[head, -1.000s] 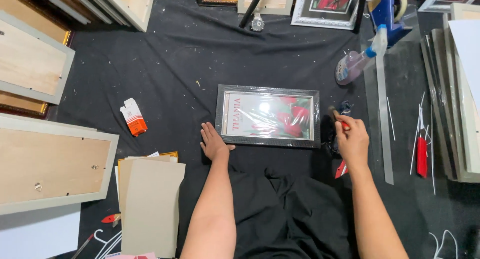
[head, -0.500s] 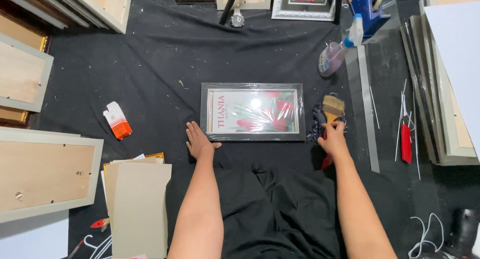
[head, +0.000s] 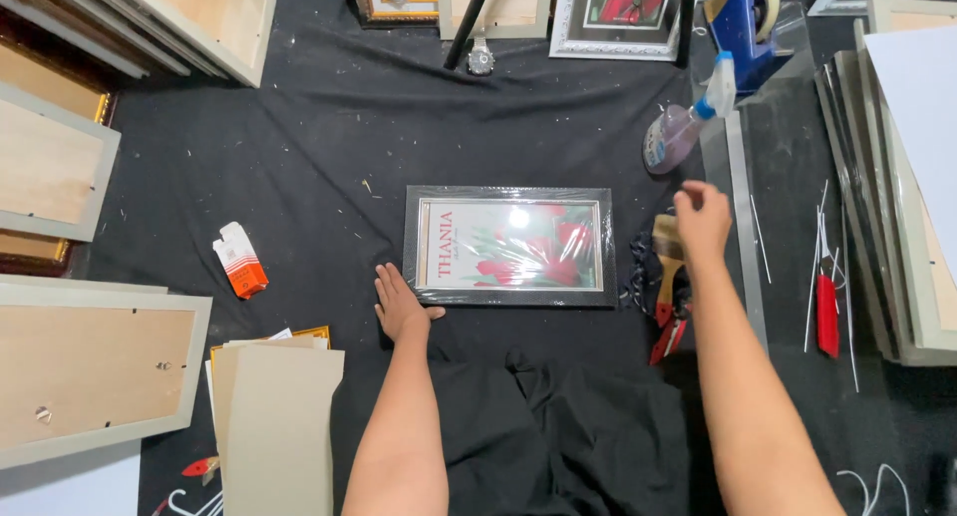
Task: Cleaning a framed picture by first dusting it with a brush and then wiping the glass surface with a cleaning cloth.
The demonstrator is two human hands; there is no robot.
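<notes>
A dark-framed picture (head: 509, 297) of red flowers, wrapped in shiny clear film, lies flat on the black cloth (head: 299, 157). My left hand (head: 399, 302) rests flat on the cloth, fingers spread, touching the frame's near left corner. My right hand (head: 703, 217) hovers just right of the frame with its fingers loosely curled and nothing in it. A wooden-handled paintbrush (head: 666, 259) lies on the cloth right beside that hand, at the frame's right edge.
A spray bottle (head: 674, 137) and blue tape dispenser (head: 743, 17) stand beyond my right hand. A long metal ruler (head: 744, 247), red-handled tool (head: 825, 317) and stacked frames (head: 897, 197) lie right. Frame backs (head: 90, 371), cardboard sheets (head: 279, 416) and an orange-white box (head: 239, 260) lie left.
My right hand has let go of the paintbrush, which now lies on the cloth, and has lifted away toward the far right. My left hand stays at the frame's corner.
</notes>
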